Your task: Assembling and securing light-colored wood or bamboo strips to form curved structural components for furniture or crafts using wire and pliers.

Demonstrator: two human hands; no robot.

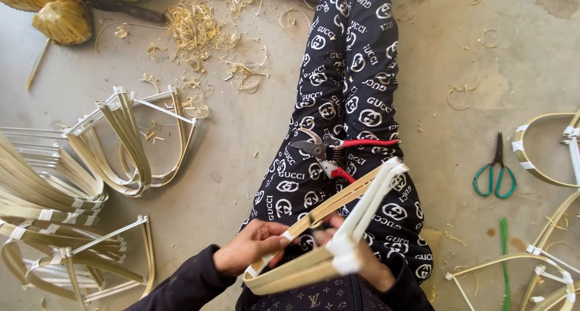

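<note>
Finished bamboo frames (90, 166) lie heaped on the floor (241, 136) at left. The left hand (251, 247) pinches a strip end of the frame (320, 238) held over the lap; the right hand (362, 262), largely hidden behind it, seems closed on the white-taped corner. Binding looks under way; steadying that joint likely comes next. Red pruners (338, 154) rest on the leg, green scissors (495, 172) at right. No packages or signs.
</note>
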